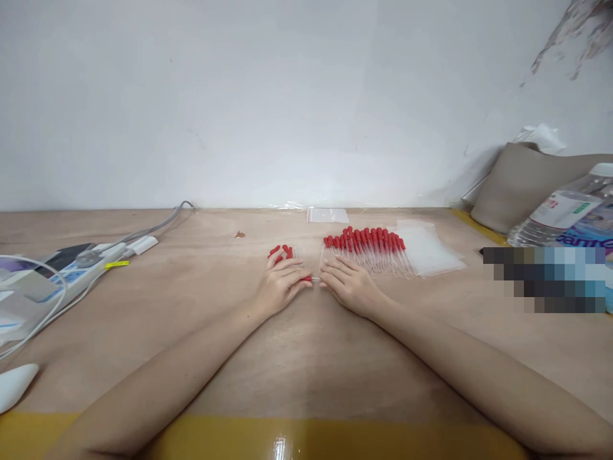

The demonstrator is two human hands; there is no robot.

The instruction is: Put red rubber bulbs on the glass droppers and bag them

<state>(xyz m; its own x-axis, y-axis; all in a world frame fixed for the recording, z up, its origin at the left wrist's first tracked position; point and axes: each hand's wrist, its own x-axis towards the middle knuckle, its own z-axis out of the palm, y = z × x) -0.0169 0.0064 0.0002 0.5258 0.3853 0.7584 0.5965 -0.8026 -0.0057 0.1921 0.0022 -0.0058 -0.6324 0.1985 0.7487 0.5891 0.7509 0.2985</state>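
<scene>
My left hand (282, 284) is closed on a red rubber bulb (307, 278), pinched between thumb and fingers. My right hand (351, 285) grips a thin clear dropper tube (315, 279), most of it hidden under the fingers. Bulb and tube lie in one line between the two hands and appear to meet. Loose red bulbs (274, 250) lie just beyond my left hand, beside several clear tubes (297, 254). Behind my right hand is a row of droppers (366, 246) with red bulbs on clear tubes, side by side on the table.
Clear plastic bags (426, 248) lie right of the droppers, and a small white bag (328, 215) sits by the wall. A power strip (71, 275) with cables is at the left, a white mouse-like object (16, 386) nearer. A water bottle (558, 211) stands tilted at the right.
</scene>
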